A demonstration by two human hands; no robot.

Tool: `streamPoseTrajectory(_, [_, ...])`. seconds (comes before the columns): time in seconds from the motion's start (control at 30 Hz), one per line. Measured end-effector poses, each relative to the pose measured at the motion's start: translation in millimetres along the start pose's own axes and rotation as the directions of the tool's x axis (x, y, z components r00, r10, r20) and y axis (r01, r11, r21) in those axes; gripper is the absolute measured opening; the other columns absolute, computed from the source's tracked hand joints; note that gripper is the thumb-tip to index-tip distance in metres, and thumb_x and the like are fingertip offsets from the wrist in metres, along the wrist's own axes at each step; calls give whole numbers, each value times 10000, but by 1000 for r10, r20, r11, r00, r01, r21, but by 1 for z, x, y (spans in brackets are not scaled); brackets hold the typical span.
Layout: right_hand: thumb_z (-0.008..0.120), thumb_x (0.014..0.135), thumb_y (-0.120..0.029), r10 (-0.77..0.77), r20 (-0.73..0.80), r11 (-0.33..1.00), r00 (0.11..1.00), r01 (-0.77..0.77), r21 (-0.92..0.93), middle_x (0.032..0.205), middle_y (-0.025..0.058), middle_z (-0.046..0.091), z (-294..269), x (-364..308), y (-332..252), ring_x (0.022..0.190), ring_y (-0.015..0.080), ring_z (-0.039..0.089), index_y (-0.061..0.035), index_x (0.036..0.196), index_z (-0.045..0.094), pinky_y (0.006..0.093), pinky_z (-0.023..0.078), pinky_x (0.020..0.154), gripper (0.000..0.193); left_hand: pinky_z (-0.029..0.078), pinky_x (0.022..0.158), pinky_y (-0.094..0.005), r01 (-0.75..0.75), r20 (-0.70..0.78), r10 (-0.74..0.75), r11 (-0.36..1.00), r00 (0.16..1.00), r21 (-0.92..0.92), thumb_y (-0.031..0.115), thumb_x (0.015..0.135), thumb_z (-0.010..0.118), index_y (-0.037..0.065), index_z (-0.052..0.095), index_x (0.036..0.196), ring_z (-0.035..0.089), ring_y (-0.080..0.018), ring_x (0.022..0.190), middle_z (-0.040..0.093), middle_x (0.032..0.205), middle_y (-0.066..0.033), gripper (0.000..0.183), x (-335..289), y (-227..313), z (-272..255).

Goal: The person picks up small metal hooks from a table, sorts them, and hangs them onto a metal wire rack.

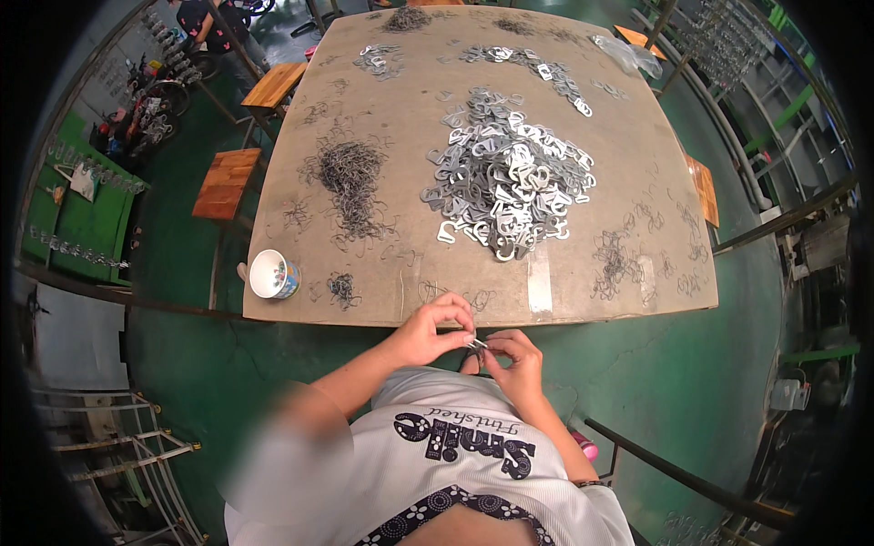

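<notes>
Just off the table's front edge, my left hand [435, 331] pinches a small shiny metal piece [476, 344] between thumb and fingers. My right hand [515, 360] meets it there, its thumb and forefinger closed at the piece's other side. Whatever my right fingers grip is too small to make out. Ahead on the table lies a large heap of flat, silver-grey metal hooks [514, 173]. To its left spreads a tangled heap of thin, dark bent wires [351, 177].
A paper cup [274, 275] stands at the brown table's [401, 109] front left corner. More hooks [537, 68] and loose wires [614, 259] are scattered about. Wooden stools [226, 184] flank the table. A clear plastic bag [628, 55] lies far right. At the far left is another person [214, 27].
</notes>
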State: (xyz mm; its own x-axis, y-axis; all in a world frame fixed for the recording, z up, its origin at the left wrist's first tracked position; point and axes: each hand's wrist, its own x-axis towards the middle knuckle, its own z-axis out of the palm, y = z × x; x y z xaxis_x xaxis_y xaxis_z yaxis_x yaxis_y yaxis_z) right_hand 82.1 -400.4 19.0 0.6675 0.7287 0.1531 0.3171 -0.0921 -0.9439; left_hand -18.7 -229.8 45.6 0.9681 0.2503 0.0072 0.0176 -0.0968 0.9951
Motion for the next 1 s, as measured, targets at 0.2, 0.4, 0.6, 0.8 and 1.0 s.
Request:
streamPoseTrajectory(0.2, [686, 690, 35, -6, 17, 1000, 1000, 6, -4, 857, 106, 636, 1, 3, 0, 680, 194, 638, 20, 803, 658, 275, 515, 582, 118, 384, 864, -294, -1, -8, 0, 997, 1000, -78, 46, 793, 654, 28, 604, 863, 508, -160, 940, 513, 980, -68, 88, -3, -16, 15])
streamPoseTrajectory(0.4, [688, 688, 37, 9, 29, 1000, 1000, -9, -11, 858, 106, 637, -1, 6, -2, 676, 192, 637, 19, 805, 658, 273, 512, 581, 122, 419, 814, -270, -25, 40, 28, 998, 999, -54, 15, 813, 625, 10, 589, 870, 525, -144, 898, 553, 969, -68, 68, 1, -21, 18])
streamPoseTrajectory(0.6, [690, 712, -8, -56, 129, 995, 990, 45, 92, 848, 104, 637, -13, 15, -2, 698, 182, 629, 11, 795, 656, 278, 504, 616, 92, 442, 839, -289, 47, 15, -46, 993, 999, -112, -16, 838, 576, -5, 560, 901, 578, -169, 909, 609, 951, -97, 65, -4, -15, 22])
streamPoseTrajectory(0.8, [678, 737, -72, 23, -180, 972, 983, -64, -227, 790, 127, 616, -26, 82, 54, 709, 249, 594, 4, 876, 649, 338, 473, 660, 161, 399, 865, -349, -123, 62, 114, 978, 992, 167, 80, 837, 553, 44, 576, 920, 589, -222, 891, 630, 911, -55, 93, -8, -6, 27])
streamPoseTrajectory(1.0, [710, 709, -79, 11, -265, 904, 964, -123, -410, 754, 135, 605, -18, 136, 95, 678, 265, 576, 2, 812, 637, 359, 457, 640, 150, 404, 845, -357, -148, 111, 125, 963, 986, 223, 20, 789, 611, 34, 604, 901, 593, -233, 888, 648, 924, -70, 113, -6, -1, 32])
